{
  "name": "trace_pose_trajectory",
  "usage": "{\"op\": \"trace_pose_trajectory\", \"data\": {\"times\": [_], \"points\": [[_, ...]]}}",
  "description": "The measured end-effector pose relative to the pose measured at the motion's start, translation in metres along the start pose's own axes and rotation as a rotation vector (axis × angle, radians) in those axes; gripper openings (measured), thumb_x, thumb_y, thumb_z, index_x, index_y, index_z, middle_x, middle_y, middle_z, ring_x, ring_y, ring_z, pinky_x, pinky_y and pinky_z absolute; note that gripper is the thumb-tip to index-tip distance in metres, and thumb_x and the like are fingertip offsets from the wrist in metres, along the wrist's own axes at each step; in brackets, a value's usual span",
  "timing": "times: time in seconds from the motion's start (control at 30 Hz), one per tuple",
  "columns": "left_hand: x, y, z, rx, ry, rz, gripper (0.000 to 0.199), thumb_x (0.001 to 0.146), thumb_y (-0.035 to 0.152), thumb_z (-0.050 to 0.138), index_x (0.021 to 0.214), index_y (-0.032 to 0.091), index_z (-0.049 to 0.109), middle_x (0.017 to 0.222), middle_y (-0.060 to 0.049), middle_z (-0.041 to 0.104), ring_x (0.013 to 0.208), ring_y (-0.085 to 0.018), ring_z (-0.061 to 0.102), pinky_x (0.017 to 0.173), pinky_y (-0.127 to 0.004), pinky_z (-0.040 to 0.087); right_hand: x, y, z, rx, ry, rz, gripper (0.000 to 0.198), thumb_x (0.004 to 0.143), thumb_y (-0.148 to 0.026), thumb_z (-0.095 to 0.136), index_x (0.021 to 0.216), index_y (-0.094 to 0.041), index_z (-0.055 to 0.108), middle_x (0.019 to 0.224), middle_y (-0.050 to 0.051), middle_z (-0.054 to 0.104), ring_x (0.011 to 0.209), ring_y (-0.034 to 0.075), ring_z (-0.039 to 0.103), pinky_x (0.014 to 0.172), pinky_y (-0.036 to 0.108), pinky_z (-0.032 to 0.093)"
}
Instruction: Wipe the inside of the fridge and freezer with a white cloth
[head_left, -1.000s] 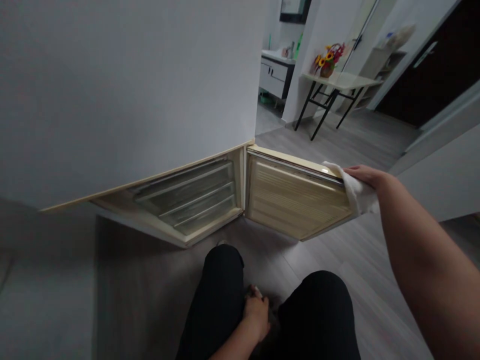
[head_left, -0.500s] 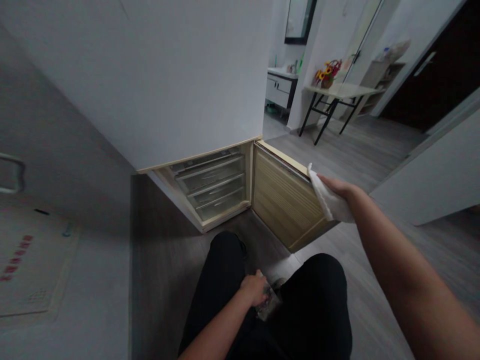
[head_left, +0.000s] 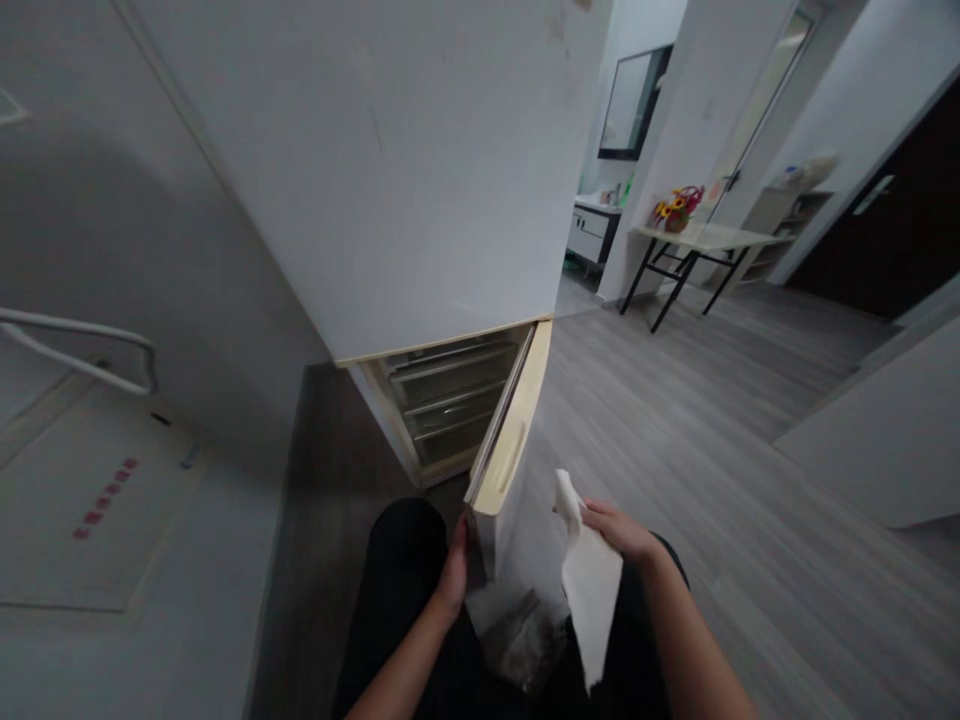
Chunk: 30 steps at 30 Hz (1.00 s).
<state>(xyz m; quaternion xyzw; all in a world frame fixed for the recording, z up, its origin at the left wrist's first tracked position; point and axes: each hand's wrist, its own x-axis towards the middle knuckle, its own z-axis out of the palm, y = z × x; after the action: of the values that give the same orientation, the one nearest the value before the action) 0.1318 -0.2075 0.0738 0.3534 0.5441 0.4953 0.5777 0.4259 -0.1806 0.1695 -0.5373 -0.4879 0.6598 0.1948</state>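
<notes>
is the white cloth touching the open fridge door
Apart: the head view shows a strip of floor between the white cloth and the fridge door.

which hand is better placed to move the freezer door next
Probably the left hand: it's at the free edge of the freezer door, while the right hand holds a white cloth.

The floor (head_left: 645,430) is grey, laid in wood-look planks. Directly on it stand a white refrigerator (head_left: 450,210), its lower door ajar, and a table (head_left: 709,237) with a pale top and dark legs. The table bears a pot of red and yellow flowers (head_left: 676,209). Behind it, a shelf unit (head_left: 776,218) carries a pale bundle (head_left: 817,171), details indistinct.
</notes>
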Motion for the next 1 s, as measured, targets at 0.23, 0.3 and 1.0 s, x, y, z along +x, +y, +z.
{"op": "trace_pose_trajectory", "data": {"times": [0.23, 0.3, 1.0], "points": [[0.012, 0.046, -0.05, -0.22, 0.456, -0.01, 0.071, 0.091, 0.072, 0.031, 0.138, 0.025, 0.056, 0.156, -0.011, 0.052, 0.152, -0.025, 0.038, 0.122, -0.047, 0.037, 0.049, 0.094, 0.033, -0.444, 0.329, 0.028, 0.044, 0.097, -0.041, 0.037, 0.12, -0.018, 0.067, 0.127, 0.016, 0.07, 0.12, 0.029, 0.065, 0.106, 0.04, 0.047], [0.019, 0.065, -0.051, -0.214, 0.491, 0.018, 0.066, 0.094, 0.069, 0.03, 0.138, 0.026, 0.055, 0.156, -0.009, 0.052, 0.151, -0.024, 0.04, 0.12, -0.046, 0.038, 0.06, 0.098, 0.053, -0.717, 0.075, 0.06, 0.035, 0.094, -0.032, 0.046, 0.117, -0.02, 0.07, 0.122, 0.014, 0.073, 0.116, 0.028, 0.067, 0.102, 0.037, 0.048], [0.041, 0.072, -0.062, -0.146, 0.419, 0.143, 0.07, 0.094, 0.049, 0.056, 0.157, 0.033, 0.031, 0.166, -0.004, 0.039, 0.152, -0.022, 0.038, 0.125, -0.04, 0.032, 0.119, 0.072, 0.144, -1.005, -0.225, 0.003, 0.03, 0.092, -0.022, 0.053, 0.11, -0.014, 0.076, 0.12, 0.017, 0.07, 0.109, 0.027, 0.07, 0.092, 0.031, 0.049]]}}
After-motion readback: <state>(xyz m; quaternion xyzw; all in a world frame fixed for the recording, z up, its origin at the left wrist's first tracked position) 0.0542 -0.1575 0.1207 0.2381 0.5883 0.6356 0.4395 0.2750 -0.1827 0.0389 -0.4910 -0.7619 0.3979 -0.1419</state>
